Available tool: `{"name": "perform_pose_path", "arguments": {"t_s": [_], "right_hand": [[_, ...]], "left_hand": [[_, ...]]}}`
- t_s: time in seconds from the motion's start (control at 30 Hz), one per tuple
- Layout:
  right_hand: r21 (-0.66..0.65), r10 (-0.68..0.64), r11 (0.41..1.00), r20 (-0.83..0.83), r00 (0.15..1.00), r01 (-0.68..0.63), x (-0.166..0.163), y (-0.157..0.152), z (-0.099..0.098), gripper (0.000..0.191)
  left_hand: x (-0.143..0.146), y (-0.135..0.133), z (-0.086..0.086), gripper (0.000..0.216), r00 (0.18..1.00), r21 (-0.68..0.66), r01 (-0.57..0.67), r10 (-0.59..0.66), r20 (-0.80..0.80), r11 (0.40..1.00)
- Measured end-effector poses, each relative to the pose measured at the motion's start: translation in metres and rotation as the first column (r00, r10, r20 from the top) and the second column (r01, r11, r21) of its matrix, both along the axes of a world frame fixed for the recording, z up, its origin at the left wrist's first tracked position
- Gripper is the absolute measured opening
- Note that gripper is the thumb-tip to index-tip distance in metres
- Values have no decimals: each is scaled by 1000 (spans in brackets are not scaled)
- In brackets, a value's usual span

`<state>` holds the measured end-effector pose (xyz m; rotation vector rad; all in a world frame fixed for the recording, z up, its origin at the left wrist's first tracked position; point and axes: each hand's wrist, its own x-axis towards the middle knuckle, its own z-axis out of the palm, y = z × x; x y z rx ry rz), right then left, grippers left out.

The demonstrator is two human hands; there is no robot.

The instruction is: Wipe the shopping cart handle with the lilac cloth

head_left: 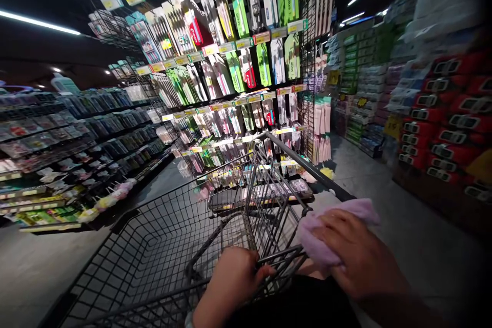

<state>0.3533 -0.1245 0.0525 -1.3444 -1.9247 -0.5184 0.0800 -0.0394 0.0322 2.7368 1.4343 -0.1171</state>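
A black wire shopping cart (154, 251) stands tilted in view in front of me, its basket bare at the bottom. My left hand (236, 274) is closed round a dark metal bar of the cart near its seat end. In my right hand (355, 246) is a folded lavender cloth (321, 246), pressed on the cart's rail beside the dark handle bar (303, 164). The fingers lie over the cloth, which hides the part of the rail beneath it.
A lit rack of hanging toothbrush packs (230, 72) rises beyond the cart. Shelves with packaged goods (115, 118) line the left. Stacked red packages (438, 118) stand at the right, beside a grey floor aisle (357, 169).
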Motion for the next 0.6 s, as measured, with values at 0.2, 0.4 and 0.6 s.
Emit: {"name": "perform_pose_path", "arguments": {"t_s": [0.2,0.4,0.6], "right_hand": [[32,-11,999,85,996,8,48,-27,54,51],[-384,153,913,19,988,-135,80,4,69,38],[-355,140,922,-72,988,-156,77,36,63,27]], "left_hand": [[-17,-18,-2,50,999,-57,34,-32,35,998],[-19,-24,-1,54,999,-59,47,-45,28,997],[-11,-25,14,58,1000,-43,16,-16,15,999]]}}
